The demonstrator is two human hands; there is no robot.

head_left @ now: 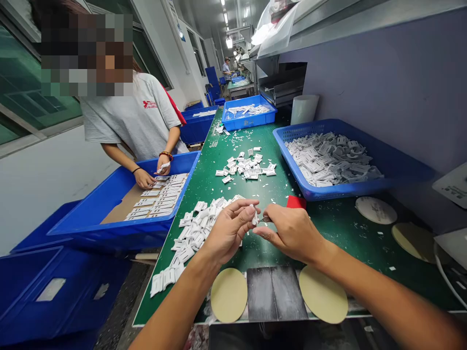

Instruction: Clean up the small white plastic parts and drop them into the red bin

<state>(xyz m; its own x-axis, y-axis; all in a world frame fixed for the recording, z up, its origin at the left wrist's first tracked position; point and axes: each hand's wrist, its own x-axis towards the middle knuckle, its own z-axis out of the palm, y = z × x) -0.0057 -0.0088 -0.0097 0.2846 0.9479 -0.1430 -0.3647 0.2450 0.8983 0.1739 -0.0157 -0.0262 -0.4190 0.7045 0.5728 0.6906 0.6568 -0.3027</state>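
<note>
Weighing little, by its look, the white part [255, 218] is probably stiff, smooth plastic, a bit slippery, with thin edges that could chip; its broader sides seem the safest place to pinch. It is held above the worktop [343, 219], between thumb and fingers of the left hand [229, 227], which is partly curled and closed on it. The right hand [294, 228] is curled around a small tool [267, 219], its tip at the part; most of the tool is hidden.

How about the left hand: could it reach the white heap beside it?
Probably yes: the white heap lies right beside the left hand, nothing visible between, though it holds a white part.
</note>
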